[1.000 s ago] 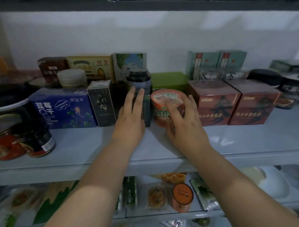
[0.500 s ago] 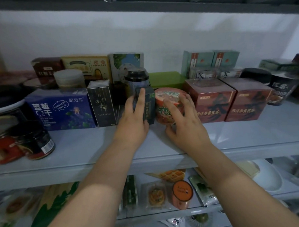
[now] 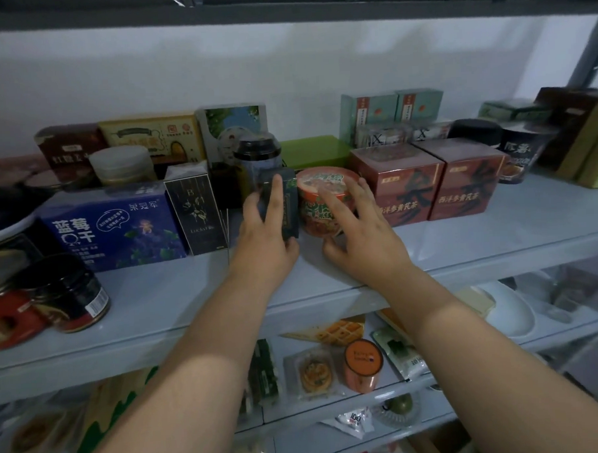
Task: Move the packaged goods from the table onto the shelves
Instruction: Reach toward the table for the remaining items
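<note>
Dark-green box (image 3: 290,209) stands upright mid-shelf, well back from the front edge of the shelf (image 3: 463,243), just beside a red tub (image 3: 319,215). Whether it rests on the shelf I cannot tell. The left hand (image 3: 267,234) grips it, one finger up its face and thumb at its base, probably to stop so narrow a box tipping. The right hand (image 3: 357,230) lies spread against the tub, gripping nothing, seemingly bracing it so the box fits alongside.
</note>
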